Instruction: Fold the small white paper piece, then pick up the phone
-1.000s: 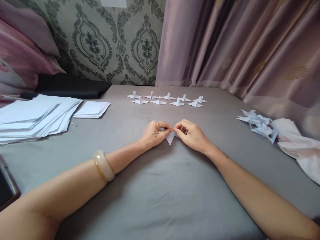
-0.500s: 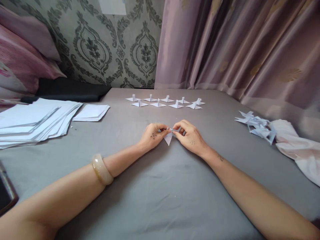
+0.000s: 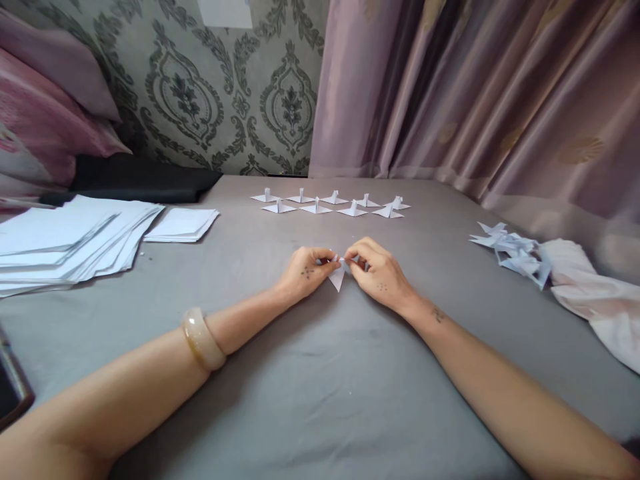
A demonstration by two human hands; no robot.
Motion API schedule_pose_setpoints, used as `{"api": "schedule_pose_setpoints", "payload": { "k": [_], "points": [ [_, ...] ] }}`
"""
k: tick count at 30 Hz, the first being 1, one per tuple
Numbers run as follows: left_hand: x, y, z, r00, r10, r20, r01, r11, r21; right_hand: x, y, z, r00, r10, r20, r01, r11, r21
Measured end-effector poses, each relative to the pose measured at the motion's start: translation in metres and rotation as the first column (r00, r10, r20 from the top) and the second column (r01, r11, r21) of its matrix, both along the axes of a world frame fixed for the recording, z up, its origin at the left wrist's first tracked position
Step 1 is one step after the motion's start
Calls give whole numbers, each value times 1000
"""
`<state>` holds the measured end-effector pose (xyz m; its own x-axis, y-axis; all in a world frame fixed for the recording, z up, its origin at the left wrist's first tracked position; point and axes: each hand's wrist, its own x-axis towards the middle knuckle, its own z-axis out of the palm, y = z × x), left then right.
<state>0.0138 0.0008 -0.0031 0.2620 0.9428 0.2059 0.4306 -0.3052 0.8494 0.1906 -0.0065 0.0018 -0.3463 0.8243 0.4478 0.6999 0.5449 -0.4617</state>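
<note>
A small white folded paper piece [image 3: 339,277] with a downward point rests on the grey sheet [image 3: 310,393] between my two hands. My left hand [image 3: 305,272] pinches its left upper edge. My right hand [image 3: 375,272] pinches its right upper edge, fingertips almost touching those of the left. A pale bangle [image 3: 201,339] sits on my left forearm. Most of the paper's top is hidden by my fingers.
Several finished folded paper figures [image 3: 330,203] stand in two rows further back. A stack of white sheets [image 3: 70,239] and a smaller pile [image 3: 183,224] lie at left. Crumpled folded papers [image 3: 517,253] and a pale cloth [image 3: 597,297] lie at right. Curtains [image 3: 475,100] hang behind.
Both hands stay pinched on the folded paper, with only slight finger shifts. The view has tilted a little since the earliest frame.
</note>
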Motion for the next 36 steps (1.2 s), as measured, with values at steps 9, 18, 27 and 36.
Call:
{"api": "schedule_pose_setpoints", "payload": {
  "k": [9, 18, 27, 36],
  "points": [
    [1, 1, -3, 1000, 3, 3, -3, 1000, 10, -1, -5, 3, 993, -21, 118, 13, 997, 70],
    [1, 1, -5, 1000, 5, -8, -4, 999, 44, -5, -11, 6, 969, -68, 237, 40, 992, 119],
    [1, -2, 2, 999, -33, 20, 32, 999, 19, -6, -12, 8, 949, -92, 301, 54, 990, 132],
    [0, -2, 1, 994, -19, 103, 22, 999, -24, -5, -9, 4, 979, -104, 173, 100, 995, 31]
  ]
}}
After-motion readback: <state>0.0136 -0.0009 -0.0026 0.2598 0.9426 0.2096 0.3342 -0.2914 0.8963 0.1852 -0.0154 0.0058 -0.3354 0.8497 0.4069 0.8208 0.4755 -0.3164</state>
